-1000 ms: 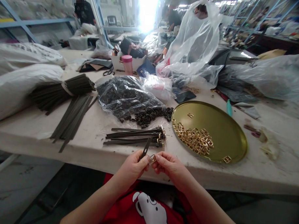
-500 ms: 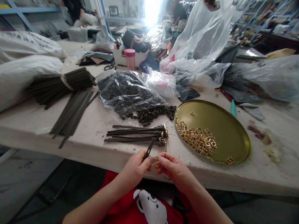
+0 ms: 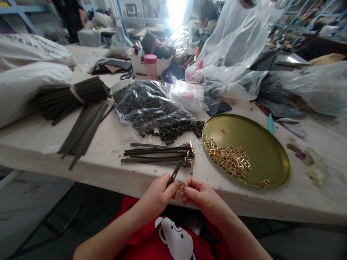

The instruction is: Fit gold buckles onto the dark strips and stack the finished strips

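Lower middle of frame, left hand (image 3: 159, 190) has a dark strap (image 3: 175, 172) pinched, right hand (image 3: 202, 195) grips a gold buckle (image 3: 181, 186).

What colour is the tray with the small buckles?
Olive gold; the tray shows best in the head view.

A table (image 3: 33, 142) is found covered in off-white sheeting, specked with dark marks near the front edge. At the left, a tied bundle of dark strips (image 3: 92, 88) and a fan of loose strips (image 3: 84, 130) are laid beside white sacks (image 3: 30, 81). At centre, buckled straps (image 3: 173, 149) are placed before a clear plastic bag (image 3: 151, 102) filled with black pieces. At the right, a round gold-coloured tray (image 3: 263, 152) is set down. Farther back, scissors (image 3: 126, 76) and a pink-lidded jar (image 3: 151, 67) are noted.
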The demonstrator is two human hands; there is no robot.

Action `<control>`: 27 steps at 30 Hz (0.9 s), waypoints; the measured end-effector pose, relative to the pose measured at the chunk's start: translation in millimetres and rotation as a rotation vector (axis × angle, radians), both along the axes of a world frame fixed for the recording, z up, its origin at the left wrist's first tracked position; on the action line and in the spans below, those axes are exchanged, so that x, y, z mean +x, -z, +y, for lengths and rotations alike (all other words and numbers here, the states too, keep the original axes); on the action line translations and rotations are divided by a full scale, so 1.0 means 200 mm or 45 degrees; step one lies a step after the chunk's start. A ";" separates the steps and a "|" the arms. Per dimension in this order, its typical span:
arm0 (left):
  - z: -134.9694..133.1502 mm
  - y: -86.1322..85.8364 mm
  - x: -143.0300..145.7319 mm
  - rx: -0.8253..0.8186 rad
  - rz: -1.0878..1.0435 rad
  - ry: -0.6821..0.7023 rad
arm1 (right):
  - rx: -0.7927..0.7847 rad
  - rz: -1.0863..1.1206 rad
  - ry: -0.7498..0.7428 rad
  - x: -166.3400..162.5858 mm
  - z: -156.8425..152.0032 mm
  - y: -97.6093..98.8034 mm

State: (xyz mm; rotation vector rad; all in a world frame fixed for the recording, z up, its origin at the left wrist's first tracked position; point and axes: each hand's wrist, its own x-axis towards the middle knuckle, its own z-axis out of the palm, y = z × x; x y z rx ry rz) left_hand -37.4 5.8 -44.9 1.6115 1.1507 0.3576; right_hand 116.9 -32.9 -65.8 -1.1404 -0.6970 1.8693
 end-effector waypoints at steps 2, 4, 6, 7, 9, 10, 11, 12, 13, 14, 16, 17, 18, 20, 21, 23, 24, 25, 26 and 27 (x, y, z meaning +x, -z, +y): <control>-0.01 -0.01 0.01 0.033 0.055 0.011 | 0.039 -0.064 -0.015 -0.01 -0.01 0.00; -0.01 -0.01 0.01 0.033 0.076 0.039 | 0.066 -0.126 -0.035 -0.01 -0.01 0.00; 0.00 0.00 0.01 0.026 0.092 0.086 | 0.083 -0.192 -0.088 0.00 -0.01 0.00; 0.00 0.00 0.00 0.021 0.105 0.111 | 0.095 -0.213 -0.114 0.01 -0.01 0.00; 0.01 0.00 -0.01 0.004 0.122 0.155 | 0.138 -0.221 -0.154 0.03 0.00 0.00; 0.01 0.00 -0.01 -0.008 0.112 0.171 | 0.170 -0.216 -0.163 0.04 0.00 0.00; 0.02 0.00 -0.02 -0.027 0.090 0.180 | 0.206 -0.213 -0.161 0.04 0.00 0.00; 0.02 0.00 -0.02 -0.044 0.062 0.177 | 0.238 -0.223 -0.151 0.04 0.01 -0.01; 0.03 0.00 -0.02 -0.054 0.032 0.165 | 0.256 -0.247 -0.125 0.04 0.01 -0.01; 0.03 0.01 -0.02 -0.057 0.005 0.144 | 0.257 -0.278 -0.077 0.03 0.01 -0.01; 0.03 0.01 -0.02 -0.055 -0.026 0.092 | 0.217 -0.322 0.068 0.01 0.01 -0.01; 0.03 0.01 -0.02 -0.059 -0.034 0.069 | 0.185 -0.326 0.139 -0.01 0.01 -0.01; 0.03 0.02 -0.02 -0.069 -0.040 0.052 | 0.157 -0.315 0.196 -0.02 0.01 0.00; 0.03 0.02 -0.02 -0.094 -0.055 0.029 | 0.125 -0.265 0.244 -0.04 0.00 0.00; 0.03 0.02 -0.02 -0.102 -0.067 0.022 | 0.120 -0.232 0.238 -0.04 0.00 0.01; 0.04 0.01 -0.01 -0.117 -0.096 0.023 | 0.134 -0.188 0.200 -0.05 -0.01 0.02; 0.04 0.00 -0.01 -0.127 -0.103 0.028 | 0.150 -0.185 0.180 -0.05 -0.01 0.03; 0.05 0.00 -0.01 -0.137 -0.102 0.035 | 0.170 -0.190 0.162 -0.05 -0.01 0.03; 0.05 0.00 -0.01 -0.141 -0.094 0.043 | 0.194 -0.197 0.147 -0.05 -0.01 0.03; 0.06 0.00 -0.01 -0.136 -0.083 0.048 | 0.220 -0.205 0.138 -0.05 -0.01 0.04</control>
